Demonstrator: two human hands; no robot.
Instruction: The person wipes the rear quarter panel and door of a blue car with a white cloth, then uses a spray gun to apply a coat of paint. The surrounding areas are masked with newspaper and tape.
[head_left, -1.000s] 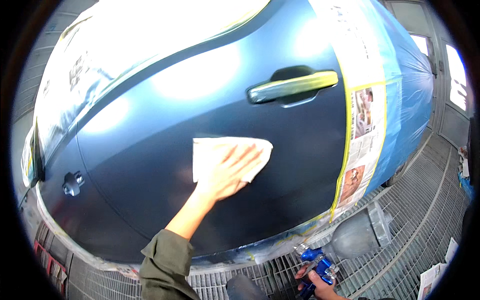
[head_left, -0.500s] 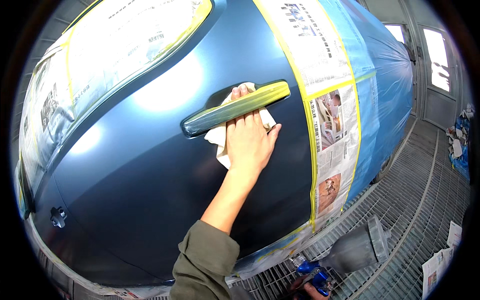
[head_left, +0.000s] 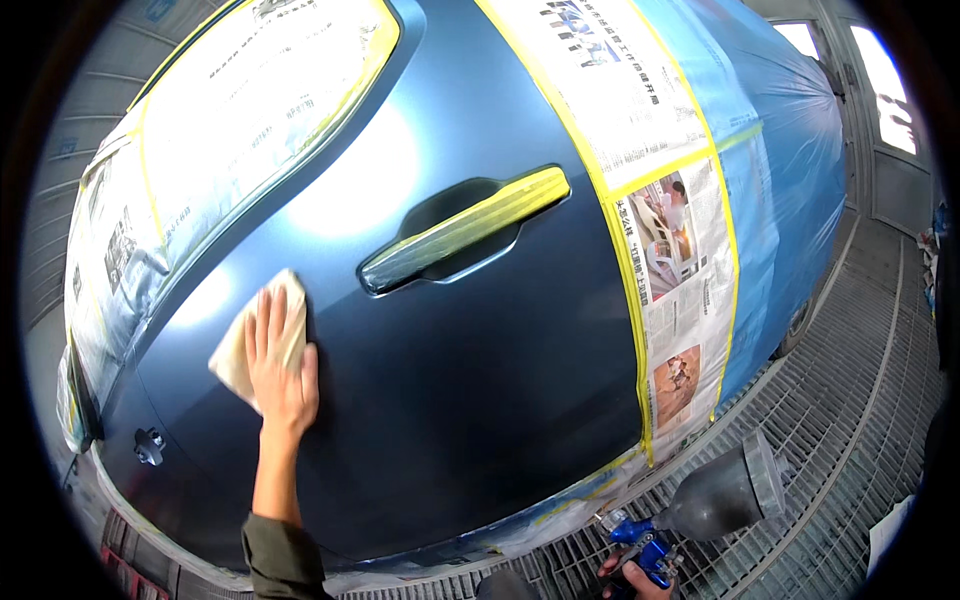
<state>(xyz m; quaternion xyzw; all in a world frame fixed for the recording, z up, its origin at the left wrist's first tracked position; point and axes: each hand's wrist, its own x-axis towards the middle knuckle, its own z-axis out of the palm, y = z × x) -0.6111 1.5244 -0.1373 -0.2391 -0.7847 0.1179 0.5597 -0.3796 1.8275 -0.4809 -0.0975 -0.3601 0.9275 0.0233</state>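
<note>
On the dark blue door panel [head_left: 490, 360], my left hand [head_left: 283, 370] holds a folded cream cloth [head_left: 232, 357] pressed to the paint, fingers extended over it, below and left of the door handle [head_left: 470, 225], which has yellow tape along it. At the bottom right, my right hand [head_left: 635, 582] is closed on a blue spray gun [head_left: 625, 528] with a dark grey cup [head_left: 715, 495] on it. A small dark fitting [head_left: 150, 446] sits in the lower left of the door.
Taped newspaper [head_left: 680, 240] borders the door's right side, blue plastic sheeting [head_left: 775, 220] beyond it. Masking paper [head_left: 260, 70] covers the window. A metal grate floor [head_left: 830, 420] runs below. A grey door [head_left: 895, 185] with bright panes stands at right, loose sheeting and paper near the right edge.
My left hand and cloth have moved from the middle of the door, up into the handle recess, then down and left of the handle. My right hand still holds the spray gun low.
</note>
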